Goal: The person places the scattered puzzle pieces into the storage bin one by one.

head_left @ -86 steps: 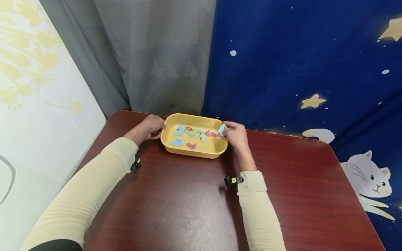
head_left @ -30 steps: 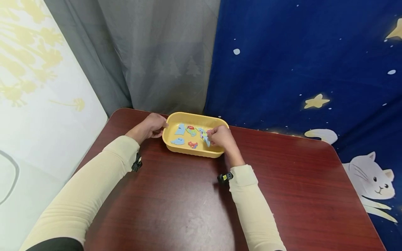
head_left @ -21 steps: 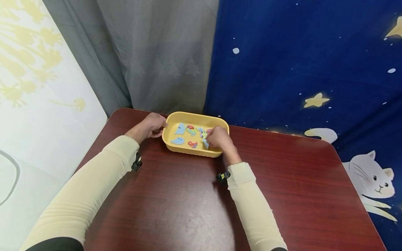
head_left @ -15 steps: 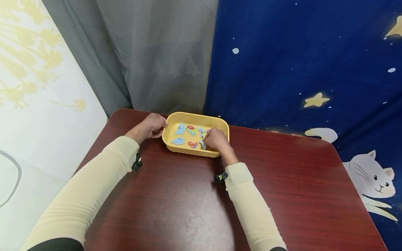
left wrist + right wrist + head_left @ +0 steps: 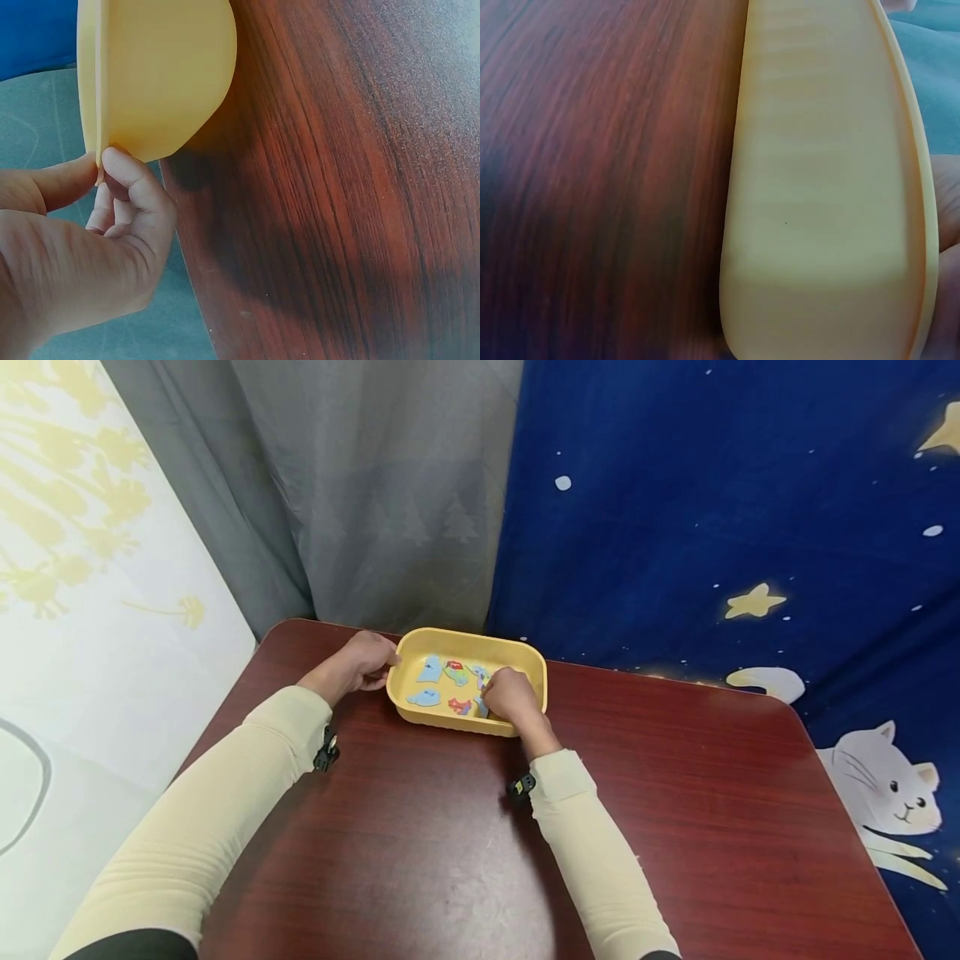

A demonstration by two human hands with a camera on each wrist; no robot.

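In the head view my left hand is at the left end of a yellow oblong tub. Its thumb and forefinger pinch the rim, as the left wrist view shows up close. Inside the right half of the tub, my right hand reaches down with curled fingers, pinching a flat light-blue cut-out piece. The tub wall hides those fingertips in the right wrist view. Left of that hand lie two more light-blue pieces, a red piece and a green-and-red piece. A multicoloured piece is partly covered by the hand.
The tub stands near the back edge of a dark red-brown wooden table. Behind hang a grey curtain and a blue star-patterned curtain. A white panel is on the left.
My right hand has gone from the tub's right rim down into it, carrying the light-blue piece, then edged left toward the red piece. The left hand keeps its grip on the rim.
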